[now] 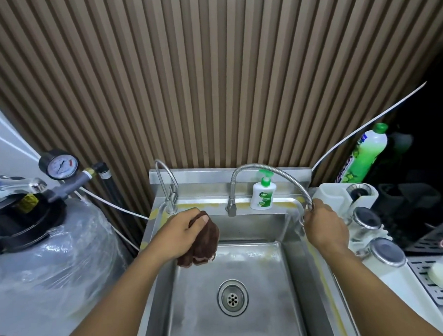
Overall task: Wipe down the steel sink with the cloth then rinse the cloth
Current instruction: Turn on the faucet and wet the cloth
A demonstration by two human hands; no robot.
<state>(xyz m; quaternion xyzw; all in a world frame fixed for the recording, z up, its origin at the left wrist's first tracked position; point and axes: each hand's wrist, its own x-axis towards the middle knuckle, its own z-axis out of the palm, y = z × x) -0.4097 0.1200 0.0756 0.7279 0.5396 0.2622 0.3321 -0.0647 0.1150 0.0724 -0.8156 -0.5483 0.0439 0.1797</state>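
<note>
The steel sink [260,272] fills the lower middle, its round drain [232,297] in the basin floor. My left hand [184,231] grips a bunched brown cloth [202,245] over the basin's back left corner, and the cloth hangs down toward the left wall. My right hand [322,227] grips the end of the flexible steel faucet hose [274,170], bent down over the basin's back right corner. The nozzle is mostly hidden by that hand.
A second gooseneck tap [166,185] stands at the back left rim. A soap pump bottle [262,194] sits on the back ledge. A pressure tank with gauge [61,164] stands left. Right are a green detergent bottle [367,154], lidded jars [386,252] and a drain rack [433,283].
</note>
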